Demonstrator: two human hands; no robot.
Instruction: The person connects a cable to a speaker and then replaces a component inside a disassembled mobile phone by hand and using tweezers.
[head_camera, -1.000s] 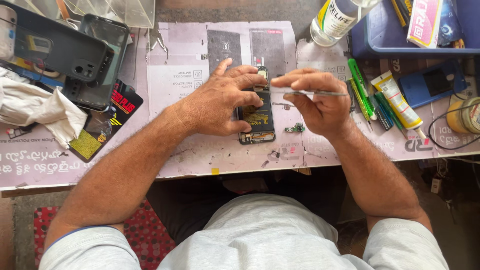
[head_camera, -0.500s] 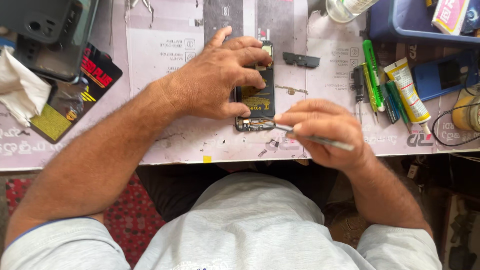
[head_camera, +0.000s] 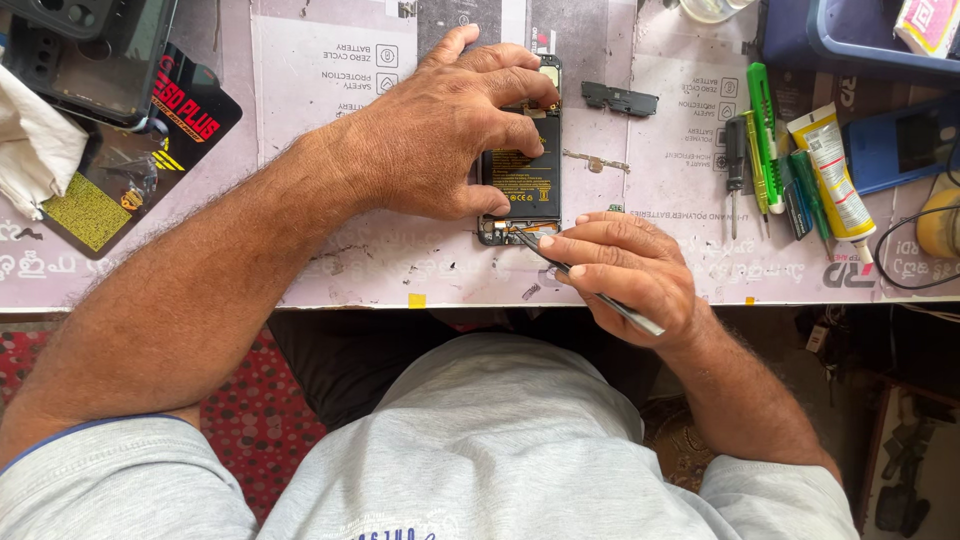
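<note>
Phone repair workbench (head_camera: 640, 150), opened phone (head_camera: 525, 170), screwdrivers (head_camera: 737, 160)
</note>
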